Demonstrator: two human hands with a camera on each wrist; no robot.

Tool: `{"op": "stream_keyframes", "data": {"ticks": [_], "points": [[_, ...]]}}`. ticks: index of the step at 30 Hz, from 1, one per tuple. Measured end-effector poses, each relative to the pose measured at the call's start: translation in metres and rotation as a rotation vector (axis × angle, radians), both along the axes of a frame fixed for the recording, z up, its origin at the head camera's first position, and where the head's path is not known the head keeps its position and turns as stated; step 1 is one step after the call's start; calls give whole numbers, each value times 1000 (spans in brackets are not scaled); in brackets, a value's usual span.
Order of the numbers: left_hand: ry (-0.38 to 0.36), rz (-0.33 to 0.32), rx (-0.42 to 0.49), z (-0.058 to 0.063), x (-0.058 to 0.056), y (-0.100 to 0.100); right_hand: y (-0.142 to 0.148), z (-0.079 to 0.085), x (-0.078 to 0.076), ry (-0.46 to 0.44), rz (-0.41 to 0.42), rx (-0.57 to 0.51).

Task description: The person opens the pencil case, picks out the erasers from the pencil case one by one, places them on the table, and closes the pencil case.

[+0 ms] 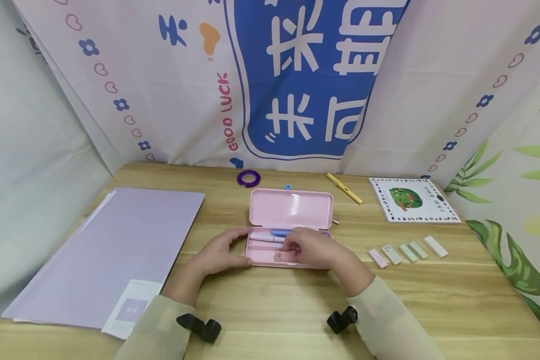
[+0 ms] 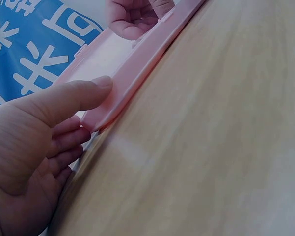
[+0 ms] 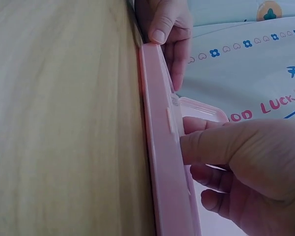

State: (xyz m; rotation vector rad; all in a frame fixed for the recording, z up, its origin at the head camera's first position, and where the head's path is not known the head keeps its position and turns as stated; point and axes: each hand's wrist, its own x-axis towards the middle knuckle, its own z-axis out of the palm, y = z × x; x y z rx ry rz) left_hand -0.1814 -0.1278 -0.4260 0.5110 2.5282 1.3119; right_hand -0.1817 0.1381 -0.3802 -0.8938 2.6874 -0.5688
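A pink pencil case (image 1: 292,207) stands with its lid raised on the table, pens (image 1: 261,237) lying in its rear part. At its left end, my left hand (image 1: 218,255) grips it, thumb against the front wall and fingers round the end, as the left wrist view shows. My right hand (image 1: 312,245) reaches into the front compartment and pinches a small pink eraser (image 1: 280,256) by its right end. In the right wrist view the right thumb (image 3: 206,145) comes over the front wall, and the eraser is mostly hidden.
Several erasers (image 1: 408,253) lie in a row to the right. Behind the case are a purple tape roll (image 1: 239,178), a yellow pen (image 1: 344,188) and a white booklet (image 1: 414,212). A large lilac folder (image 1: 139,235) covers the left side, a white card (image 1: 132,307) on it.
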Motion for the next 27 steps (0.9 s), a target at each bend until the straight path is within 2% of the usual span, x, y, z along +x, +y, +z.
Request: {"op": "stream_keyframes", "data": {"ticks": [4,12,21,27], "points": [[-1,0,1,0,0,1,0,-3,1,21,-6,-23],[-5,3,-4,0,0,0,-1,-7,3,119,38,-27],[-2,0,1,-1,0,0,1,-12,2,69,42,-100],[0,3,2,-1,0,0,10,-11,3,-45,-47,-231]]}}
